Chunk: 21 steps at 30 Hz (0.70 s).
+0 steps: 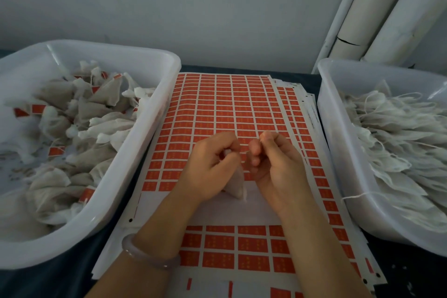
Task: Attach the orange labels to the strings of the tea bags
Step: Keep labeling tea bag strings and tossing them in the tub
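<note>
Two bare hands are working above a flat paper sheet [217, 109] of small orange rectangular labels.
The left hand [212, 167] is gripping a pale, soft, pyramid-shaped mesh tea bag [235, 182] in curled fingers, the bag hanging below the palm over the sheet's bare white strip; its thin white string [244, 151] is running across to the right hand [273, 164], whose curled thumb and forefinger are pinching it.

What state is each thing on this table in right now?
Left hand, gripping a tea bag.
Right hand, pinching the bag's string.
Tea bag, hanging from the left hand.
Label sheet, flat, one band already peeled.
Left tub, holding labelled bags.
Right tub, holding unlabelled bags.
</note>
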Tool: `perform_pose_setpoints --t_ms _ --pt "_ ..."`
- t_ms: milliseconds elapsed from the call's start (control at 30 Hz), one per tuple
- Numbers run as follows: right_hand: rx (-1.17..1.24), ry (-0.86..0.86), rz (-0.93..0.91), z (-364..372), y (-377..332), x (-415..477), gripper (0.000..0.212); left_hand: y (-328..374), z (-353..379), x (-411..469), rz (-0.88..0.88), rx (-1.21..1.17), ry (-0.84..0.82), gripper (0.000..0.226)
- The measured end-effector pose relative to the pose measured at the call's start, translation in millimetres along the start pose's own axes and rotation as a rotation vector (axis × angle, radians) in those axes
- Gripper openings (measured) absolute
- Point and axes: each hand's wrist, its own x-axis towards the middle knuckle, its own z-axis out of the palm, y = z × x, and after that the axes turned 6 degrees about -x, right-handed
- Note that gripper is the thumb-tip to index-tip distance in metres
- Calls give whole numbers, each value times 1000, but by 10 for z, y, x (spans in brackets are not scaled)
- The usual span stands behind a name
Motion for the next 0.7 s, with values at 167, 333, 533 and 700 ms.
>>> perform_pose_setpoints --t_ms 167,333,533,700 --pt "-49 56 -34 -40 15 13 25 -43 -22 -7 -135 -42 -38 18" --pt "108 209 -142 -169 -102 67 23 -37 -233 60 -393 162 28 36" --pt "-94 356 -202 -249 -72 111 18 -159 -413 -46 -602 502 -634 90" --pt "-545 419 -109 -264 14 127 13 -228 -353 -22 -514 473 -572 82"
